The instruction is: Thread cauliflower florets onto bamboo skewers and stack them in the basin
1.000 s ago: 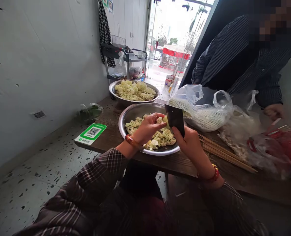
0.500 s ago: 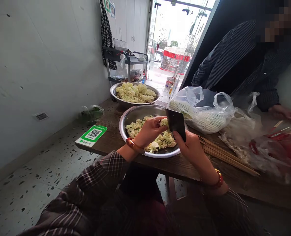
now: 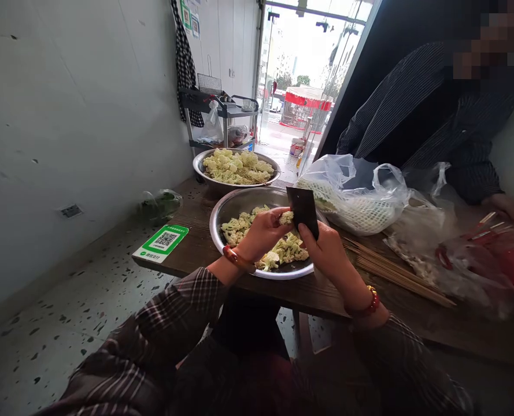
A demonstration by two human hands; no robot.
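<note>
Left of the near bowl (image 3: 283,275), a green QR card (image 3: 161,242) I can't read; over the bowl, curled left hand (image 3: 263,231) pinching a cauliflower floret (image 3: 287,218), right hand (image 3: 327,248) wrapped round a dark-bladed knife (image 3: 304,211).

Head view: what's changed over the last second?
The right hand has shifted the cleaver slightly leftward, toward the cauliflower floret in the left hand. The co-worker's hand has moved rightward. Both of the wearer's hands keep their holds; the near basin, far basin and bamboo skewers stayed put.
</note>
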